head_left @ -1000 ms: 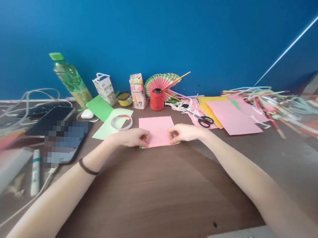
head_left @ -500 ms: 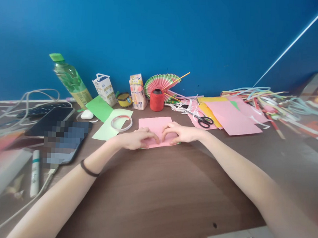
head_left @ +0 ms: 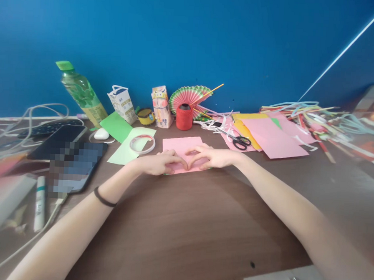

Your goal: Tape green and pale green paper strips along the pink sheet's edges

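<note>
A sheet of pink paper [head_left: 178, 144] lies on the desk, with bits of green showing at its near corners. My left hand [head_left: 161, 163] is at the paper's near left, its thumb and index finger closed about the near edge. From the other side my right hand [head_left: 213, 157] grips the same edge, thumb low and index finger bent onto the sheet. The two index fingertips almost meet at the middle of that edge. Just left of my left hand, a roll of tape [head_left: 142, 144] rests on a pale green sheet [head_left: 121, 153].
Behind the paper stand a red thread spool [head_left: 184, 118], a folded fan [head_left: 186, 96] and small cartons. Scissors [head_left: 241, 142] and pink sheets [head_left: 276, 138] lie to the right. At left are phones [head_left: 79, 167], a marker [head_left: 39, 205], cables and a leaning green bottle [head_left: 81, 90].
My right index fingertip has moved left and down to the middle of the paper's near edge, close to the left one. The paper stays in place.
</note>
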Demonstrator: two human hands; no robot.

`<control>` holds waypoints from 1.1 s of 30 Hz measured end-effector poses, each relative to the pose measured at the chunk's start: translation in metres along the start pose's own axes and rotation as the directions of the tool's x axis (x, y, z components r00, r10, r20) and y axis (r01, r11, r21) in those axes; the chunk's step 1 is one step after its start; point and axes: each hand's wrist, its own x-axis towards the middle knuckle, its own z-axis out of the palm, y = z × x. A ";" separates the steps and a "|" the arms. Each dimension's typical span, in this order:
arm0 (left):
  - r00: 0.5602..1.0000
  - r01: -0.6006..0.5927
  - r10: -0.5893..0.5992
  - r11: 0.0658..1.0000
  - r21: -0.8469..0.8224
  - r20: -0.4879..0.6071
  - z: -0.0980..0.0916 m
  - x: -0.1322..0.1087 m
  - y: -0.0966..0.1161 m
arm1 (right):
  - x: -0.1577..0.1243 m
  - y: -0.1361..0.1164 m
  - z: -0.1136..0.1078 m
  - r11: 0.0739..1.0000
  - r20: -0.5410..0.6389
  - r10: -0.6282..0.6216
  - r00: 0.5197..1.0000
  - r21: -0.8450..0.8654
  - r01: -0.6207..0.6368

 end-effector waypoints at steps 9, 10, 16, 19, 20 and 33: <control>0.999 0.007 -0.007 1.000 -0.001 -0.038 0.005 0.005 -0.012 | 0.002 0.008 0.002 0.999 -0.015 -0.034 0.999 0.032 0.034; 0.999 -0.003 0.003 1.000 -0.007 -0.045 0.006 0.005 -0.014 | 0.002 0.009 0.002 0.999 -0.015 -0.038 0.999 0.031 0.039; 0.998 -0.041 0.040 0.998 -0.039 -0.042 0.004 0.003 -0.017 | 0.001 0.008 0.000 0.999 -0.019 -0.035 0.999 0.040 0.036; 0.999 -0.042 0.040 0.998 -0.057 -0.027 0.001 0.001 -0.015 | -0.001 0.005 -0.003 0.998 0.001 -0.021 1.000 0.062 0.021; 0.999 -0.045 0.043 0.997 -0.060 -0.022 0.000 0.000 -0.015 | -0.002 0.004 -0.004 0.998 0.013 -0.020 1.000 0.067 0.019; 0.998 -0.050 0.052 0.998 -0.026 0.046 -0.006 -0.007 -0.016 | -0.011 0.005 -0.014 0.997 0.126 -0.030 0.992 0.078 0.020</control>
